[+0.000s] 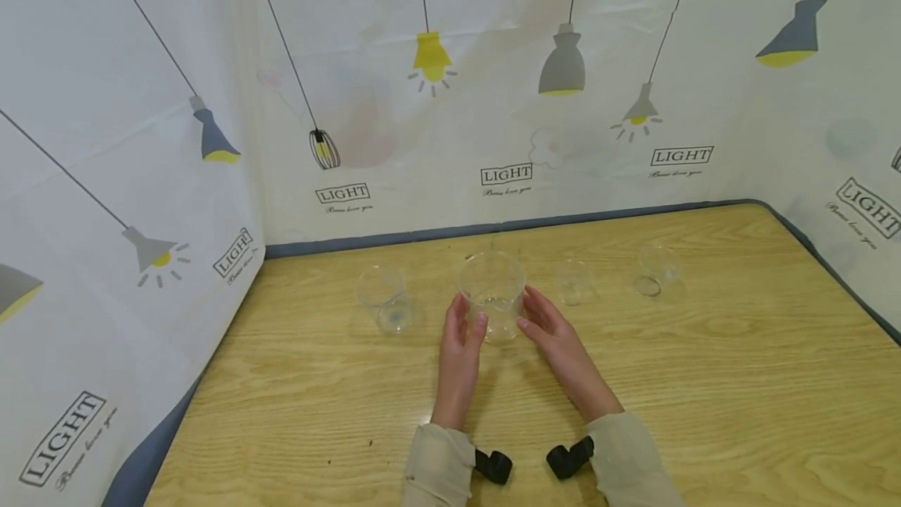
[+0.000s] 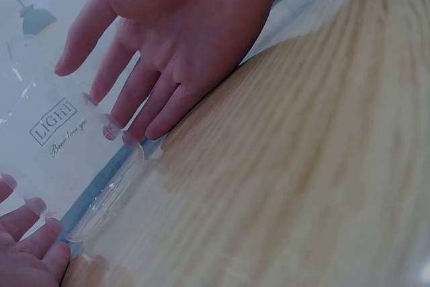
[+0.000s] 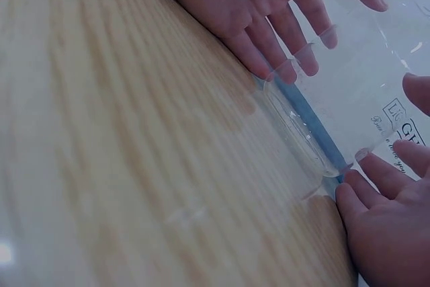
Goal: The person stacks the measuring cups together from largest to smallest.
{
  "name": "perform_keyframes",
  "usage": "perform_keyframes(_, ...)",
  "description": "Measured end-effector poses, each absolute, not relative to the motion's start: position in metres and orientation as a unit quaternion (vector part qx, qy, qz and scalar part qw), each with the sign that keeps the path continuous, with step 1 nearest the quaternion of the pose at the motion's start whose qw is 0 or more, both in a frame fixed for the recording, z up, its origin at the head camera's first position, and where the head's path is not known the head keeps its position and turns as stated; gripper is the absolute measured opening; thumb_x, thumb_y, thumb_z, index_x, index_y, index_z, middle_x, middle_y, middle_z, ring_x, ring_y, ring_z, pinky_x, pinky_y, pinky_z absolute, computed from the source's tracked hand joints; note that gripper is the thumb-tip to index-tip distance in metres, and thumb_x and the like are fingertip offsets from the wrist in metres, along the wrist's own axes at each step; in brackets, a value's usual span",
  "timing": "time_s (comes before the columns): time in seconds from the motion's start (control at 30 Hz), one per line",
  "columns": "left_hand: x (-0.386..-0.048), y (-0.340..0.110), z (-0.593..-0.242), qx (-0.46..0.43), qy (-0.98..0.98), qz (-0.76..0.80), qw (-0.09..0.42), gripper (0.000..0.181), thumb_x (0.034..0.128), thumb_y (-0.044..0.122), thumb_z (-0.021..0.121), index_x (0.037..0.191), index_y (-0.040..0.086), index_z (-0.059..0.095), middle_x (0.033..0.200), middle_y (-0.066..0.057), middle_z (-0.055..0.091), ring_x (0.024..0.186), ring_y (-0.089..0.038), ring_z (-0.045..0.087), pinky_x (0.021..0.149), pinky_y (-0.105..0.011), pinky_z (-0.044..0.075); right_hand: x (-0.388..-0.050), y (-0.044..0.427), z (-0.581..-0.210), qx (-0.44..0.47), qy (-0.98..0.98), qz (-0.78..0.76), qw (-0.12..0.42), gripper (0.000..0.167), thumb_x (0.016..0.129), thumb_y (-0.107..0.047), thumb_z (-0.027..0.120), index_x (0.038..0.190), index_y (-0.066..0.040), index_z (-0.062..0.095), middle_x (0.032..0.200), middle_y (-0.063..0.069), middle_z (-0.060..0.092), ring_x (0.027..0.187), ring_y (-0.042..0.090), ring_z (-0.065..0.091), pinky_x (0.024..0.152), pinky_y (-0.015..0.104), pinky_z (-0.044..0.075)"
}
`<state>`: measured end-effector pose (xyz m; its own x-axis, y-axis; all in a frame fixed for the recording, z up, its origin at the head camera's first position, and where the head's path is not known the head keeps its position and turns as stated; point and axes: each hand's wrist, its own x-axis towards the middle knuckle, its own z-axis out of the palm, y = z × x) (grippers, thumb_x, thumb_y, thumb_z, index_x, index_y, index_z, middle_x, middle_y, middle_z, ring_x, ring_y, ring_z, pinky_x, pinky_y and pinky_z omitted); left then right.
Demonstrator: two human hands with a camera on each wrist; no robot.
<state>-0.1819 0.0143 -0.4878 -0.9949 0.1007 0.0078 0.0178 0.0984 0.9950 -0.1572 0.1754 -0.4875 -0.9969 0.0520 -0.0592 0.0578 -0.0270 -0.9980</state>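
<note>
A large clear plastic cup [image 1: 494, 296] stands upright between my two hands, its base at the tabletop. My left hand [image 1: 461, 354] is against its left side, and my right hand [image 1: 559, 339] is against the right. In the left wrist view the fingers of the right hand [image 2: 181, 38] are fairly straight, with fingertips at the cup wall [image 2: 74, 166]. The right wrist view shows the left hand [image 3: 248, 11] much the same, its thumb held away from the fingers. Both palms face the cup. Whether the thumbs touch it, I cannot tell.
Another clear cup [image 1: 383, 296] stands to the left on the wooden table [image 1: 317, 413]. To the right are a smaller clear cup [image 1: 575, 282] and one more [image 1: 658, 264]. A white lamp-print curtain [image 1: 436, 139] borders the table's back and sides.
</note>
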Motion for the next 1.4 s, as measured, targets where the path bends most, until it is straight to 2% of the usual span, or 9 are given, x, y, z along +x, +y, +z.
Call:
perform_keyframes(0.23,-0.1808,0.0141,-0.4862,0.041,0.737,0.674,0.032,0.061,0.0829,0.054,0.051,0.136,0.031,0.030,0.136,0.007,0.036,0.125,-0.012,0.032,0.101,-0.034,0.026,-0.1573,0.1746,-0.4870,0.044,0.689,-0.723,-0.004,0.059,0.088,-0.030,0.056,0.139,-0.025,0.028,0.140,0.000,0.032,0.127,0.018,0.030,0.103,0.041,0.022)
perform_keyframes(0.47,-0.1825,0.0126,-0.4872,0.049,0.729,0.682,0.029,0.059,0.0847,0.051,0.051,0.135,0.028,0.031,0.136,0.003,0.037,0.124,-0.016,0.034,0.100,-0.037,0.028,-0.1577,0.1746,-0.4868,0.043,0.687,-0.725,-0.006,0.065,0.085,-0.039,0.058,0.139,-0.021,0.028,0.140,0.000,0.032,0.127,0.016,0.030,0.103,0.039,0.023)
perform_keyframes(0.63,-0.1842,0.0128,-0.4882,0.051,0.725,0.686,0.024,0.057,0.0857,0.050,0.050,0.135,0.026,0.032,0.135,0.002,0.038,0.123,-0.016,0.035,0.100,-0.037,0.029,-0.1574,0.1750,-0.4862,0.039,0.683,-0.729,-0.009,0.058,0.089,-0.028,0.055,0.139,-0.019,0.028,0.141,0.002,0.031,0.127,0.017,0.030,0.103,0.038,0.022)
perform_keyframes(0.77,-0.1846,0.0129,-0.4879,0.046,0.733,0.678,0.017,0.055,0.0868,0.053,0.045,0.134,0.025,0.034,0.134,0.003,0.040,0.123,-0.014,0.036,0.099,-0.037,0.030,-0.1574,0.1752,-0.4865,0.036,0.679,-0.734,-0.012,0.057,0.089,-0.026,0.055,0.139,-0.015,0.028,0.141,0.004,0.031,0.128,0.018,0.029,0.103,0.037,0.022)
perform_keyframes(0.97,-0.1829,0.0119,-0.4863,0.038,0.736,0.675,0.018,0.054,0.0879,0.054,0.041,0.133,0.026,0.035,0.136,0.005,0.038,0.124,-0.013,0.034,0.100,-0.037,0.028,-0.1579,0.1753,-0.4881,0.036,0.684,-0.729,-0.006,0.057,0.089,-0.028,0.055,0.138,-0.011,0.031,0.140,0.004,0.032,0.128,0.017,0.028,0.104,0.036,0.021)
perform_keyframes(1.4,-0.1829,0.0102,-0.4869,0.041,0.727,0.685,0.025,0.050,0.0895,0.050,0.042,0.133,0.027,0.034,0.136,0.006,0.037,0.124,-0.012,0.034,0.100,-0.037,0.028,-0.1562,0.1761,-0.4861,0.037,0.678,-0.734,-0.006,0.065,0.085,-0.039,0.057,0.138,-0.013,0.031,0.140,0.002,0.033,0.127,0.014,0.030,0.103,0.033,0.022)
